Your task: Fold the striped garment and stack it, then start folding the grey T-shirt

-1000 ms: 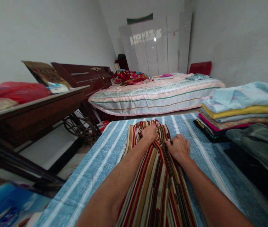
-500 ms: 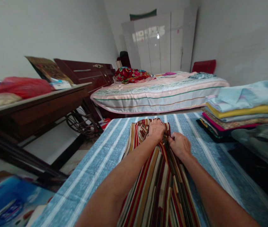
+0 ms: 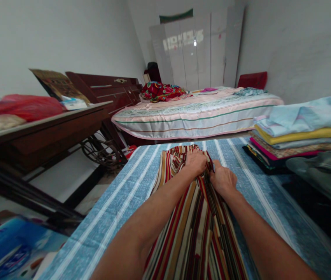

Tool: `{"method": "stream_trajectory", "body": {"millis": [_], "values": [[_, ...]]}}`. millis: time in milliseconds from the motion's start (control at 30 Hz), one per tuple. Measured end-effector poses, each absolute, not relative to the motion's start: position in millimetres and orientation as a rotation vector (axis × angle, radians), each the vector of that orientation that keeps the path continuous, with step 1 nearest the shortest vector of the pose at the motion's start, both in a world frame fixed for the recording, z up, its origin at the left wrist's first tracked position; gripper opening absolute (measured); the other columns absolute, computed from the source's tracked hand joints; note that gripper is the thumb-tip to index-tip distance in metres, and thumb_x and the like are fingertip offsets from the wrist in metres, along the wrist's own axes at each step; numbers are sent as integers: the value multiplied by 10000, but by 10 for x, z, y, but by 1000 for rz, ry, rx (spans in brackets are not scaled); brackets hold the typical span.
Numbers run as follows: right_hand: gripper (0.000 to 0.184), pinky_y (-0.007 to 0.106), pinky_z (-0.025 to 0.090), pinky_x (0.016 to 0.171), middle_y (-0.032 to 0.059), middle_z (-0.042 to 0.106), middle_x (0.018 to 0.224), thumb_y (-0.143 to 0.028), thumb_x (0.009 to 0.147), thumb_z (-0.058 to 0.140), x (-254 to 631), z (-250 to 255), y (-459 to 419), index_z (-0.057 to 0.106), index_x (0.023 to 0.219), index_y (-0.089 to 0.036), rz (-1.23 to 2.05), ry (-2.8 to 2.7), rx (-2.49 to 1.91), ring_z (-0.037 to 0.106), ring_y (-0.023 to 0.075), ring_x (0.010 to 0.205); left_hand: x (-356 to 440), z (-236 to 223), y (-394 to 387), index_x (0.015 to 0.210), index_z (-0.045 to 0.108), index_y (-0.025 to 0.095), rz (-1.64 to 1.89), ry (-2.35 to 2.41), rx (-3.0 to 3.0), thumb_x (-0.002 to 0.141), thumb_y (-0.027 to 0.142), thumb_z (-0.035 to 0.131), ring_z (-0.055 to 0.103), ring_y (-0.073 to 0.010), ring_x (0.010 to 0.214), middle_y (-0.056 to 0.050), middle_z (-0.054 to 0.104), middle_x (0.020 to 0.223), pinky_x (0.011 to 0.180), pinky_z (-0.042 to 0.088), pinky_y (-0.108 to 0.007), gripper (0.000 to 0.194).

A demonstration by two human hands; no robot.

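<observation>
A pair of striped pants [image 3: 187,217] in red, tan, cream and black lies lengthwise on a blue cloth with white stripes [image 3: 118,194]. Its gathered top end points away from me. My left hand [image 3: 196,162] is closed on the fabric near that top end, knuckles up, fingertips partly hidden. Just to its right, my right hand [image 3: 223,179] pinches the right edge of the pants between thumb and fingers. Fabric is bunched between the two hands.
At right stands a stack of folded clothes [image 3: 305,134], with a dark grey-green garment [image 3: 325,171] in front. A bed [image 3: 194,116] is beyond. To the left are a sewing-machine table [image 3: 74,116] with a red bag [image 3: 28,107] and a blue package [image 3: 10,249] below.
My left hand has shifted slightly to the right along the top of the pants. The right hand keeps its pinch at the edge, with the fabric there lifted a little.
</observation>
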State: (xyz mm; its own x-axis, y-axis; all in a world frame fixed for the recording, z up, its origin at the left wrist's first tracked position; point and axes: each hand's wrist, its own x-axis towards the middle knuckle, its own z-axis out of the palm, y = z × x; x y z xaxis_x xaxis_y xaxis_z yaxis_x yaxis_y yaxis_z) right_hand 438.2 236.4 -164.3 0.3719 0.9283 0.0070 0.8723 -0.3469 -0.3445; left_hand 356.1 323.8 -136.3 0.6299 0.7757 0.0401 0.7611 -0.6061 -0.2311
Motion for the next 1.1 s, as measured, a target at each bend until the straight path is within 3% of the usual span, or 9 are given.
{"method": "stream_trajectory", "body": {"millis": [133,233,433,700,867,1100], "values": [[290,300,401,612,81,670,843,-240,888,365,4394,-1651,2353,565,1098,-235,157,-1716,-2336,641,237,792,3554,-1384,3167,897,667,166,113,-1171,-2710,794,210,521,587,-244,996,-101,675,996,881,416,-388,184],[283,319,398,685,101,648,938,-223,891,363,4399,-1669,2340,614,1020,-212,76,-1771,-2305,608,239,881,3514,-1449,3182,886,652,182,130,-1152,-2751,824,212,473,606,-225,942,-77,679,972,885,413,-402,192],[333,393,325,850,116,586,1084,-243,924,322,4409,-1771,2315,643,1013,-227,-60,-1859,-2212,465,262,1078,3415,-1570,3263,1058,564,228,76,-1093,-2811,906,313,370,474,-229,1148,-45,573,1193,1004,310,-495,261],[374,474,266,934,113,494,1280,-380,948,291,4443,-1910,2361,543,1187,-241,44,-1864,-2235,295,303,1279,3425,-1569,3348,1124,510,240,165,-1125,-2876,908,309,358,403,-232,1228,-32,504,1299,1013,312,-550,273],[412,502,236,963,119,440,1343,-416,942,296,4446,-1911,2370,485,1267,-249,98,-1839,-2278,269,318,1305,3479,-1578,3425,1163,487,243,136,-1146,-2855,904,249,350,326,-238,1295,-35,471,1340,1053,216,-599,293],[436,514,220,969,131,404,1375,-436,937,292,4436,-1888,2360,456,1301,-260,118,-1790,-2332,244,325,1318,3508,-1620,3508,1114,492,222,169,-1101,-2885,922,290,313,422,-246,1214,-55,520,1263,992,296,-613,271]]}}
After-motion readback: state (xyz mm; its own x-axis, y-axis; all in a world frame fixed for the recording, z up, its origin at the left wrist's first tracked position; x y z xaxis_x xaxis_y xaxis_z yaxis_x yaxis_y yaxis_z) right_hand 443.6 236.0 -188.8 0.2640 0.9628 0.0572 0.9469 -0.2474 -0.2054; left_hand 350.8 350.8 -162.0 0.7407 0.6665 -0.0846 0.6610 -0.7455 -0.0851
